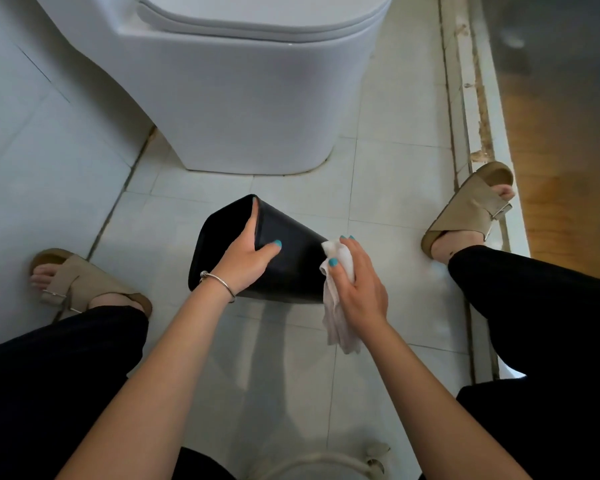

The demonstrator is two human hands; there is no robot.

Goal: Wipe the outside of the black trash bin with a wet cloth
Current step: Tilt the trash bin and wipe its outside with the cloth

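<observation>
The black trash bin [293, 252] lies tipped on its side on the tiled floor, its open mouth facing left. My left hand [248, 258] grips its rim, fingers inside and thumb on the outer wall. My right hand [355, 284] holds a white cloth [336, 306] and presses it against the bin's right end, near the base. Part of the cloth hangs loose below the hand.
A white toilet [243, 98] stands just behind the bin. My feet in tan sandals are at the left [80, 285] and right [471, 209], knees spread. A raised threshold [471, 109] runs along the right, with wooden floor beyond. A tiled wall is on the left.
</observation>
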